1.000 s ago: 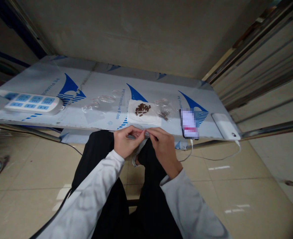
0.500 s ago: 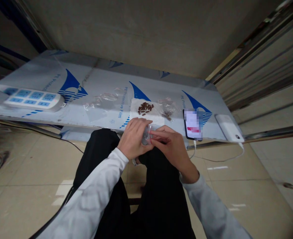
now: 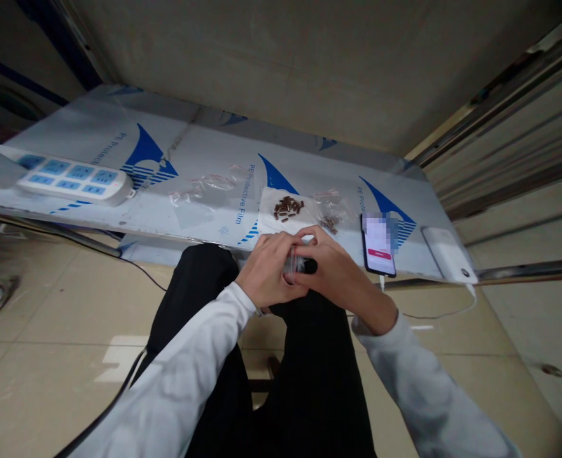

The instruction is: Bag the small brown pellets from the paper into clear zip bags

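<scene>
Transparent, glinting plastic forms the small, partly hidden bag (image 3: 291, 263) pinched between left hand (image 3: 270, 270) and right hand (image 3: 332, 267).

A grey wall (image 3: 261, 70) backs the table (image 3: 214, 147) along its far edge; beige floor tiles (image 3: 70, 305) shine below the near one.

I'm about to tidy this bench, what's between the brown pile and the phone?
The head view shows a crumpled clear bag with brown pieces at its near end, plus part of the white sheet.
</scene>
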`<state>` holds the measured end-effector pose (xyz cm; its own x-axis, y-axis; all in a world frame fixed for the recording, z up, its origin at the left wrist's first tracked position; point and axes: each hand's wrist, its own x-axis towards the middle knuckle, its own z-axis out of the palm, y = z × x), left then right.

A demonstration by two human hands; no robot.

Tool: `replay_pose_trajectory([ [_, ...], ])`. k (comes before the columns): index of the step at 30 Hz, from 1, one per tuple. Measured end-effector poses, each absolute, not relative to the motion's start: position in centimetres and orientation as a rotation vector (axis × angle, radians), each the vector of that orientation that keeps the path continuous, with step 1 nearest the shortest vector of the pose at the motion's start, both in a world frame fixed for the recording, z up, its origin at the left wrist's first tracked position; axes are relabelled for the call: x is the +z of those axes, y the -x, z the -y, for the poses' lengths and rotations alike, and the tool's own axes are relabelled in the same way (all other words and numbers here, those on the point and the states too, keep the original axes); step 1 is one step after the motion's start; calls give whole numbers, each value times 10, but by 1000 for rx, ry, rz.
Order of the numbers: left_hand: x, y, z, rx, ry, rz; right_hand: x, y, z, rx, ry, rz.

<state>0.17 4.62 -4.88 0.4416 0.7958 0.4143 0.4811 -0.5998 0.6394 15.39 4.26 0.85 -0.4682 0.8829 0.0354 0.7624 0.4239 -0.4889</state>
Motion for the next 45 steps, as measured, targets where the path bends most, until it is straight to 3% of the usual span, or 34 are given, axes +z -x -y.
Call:
replay_pose_trajectory([
  [13,-65,6,-63,1146,-1808,-1183,8,-164,-64,798,1098,2489],
  [21,-59,5,-63,1212,-1849,-1308,1,-161,-65,882,1102,2152],
  [25,-55,7,-65,1289,-1822,-1449,-28,-168,-100,637,1321,1979],
  [32,-68,8,-73,1349,-1736,-1561,-73,-175,-153,175,1595,2310],
  [35,-72,8,-76,1351,-1742,-1573,-65,-170,-149,163,1543,2241],
  [39,-71,6,-79,1354,-1756,-1546,-28,-152,-116,420,1409,1985],
  [45,-67,4,-75,1343,-1808,-1501,6,-127,-77,520,1159,2246],
])
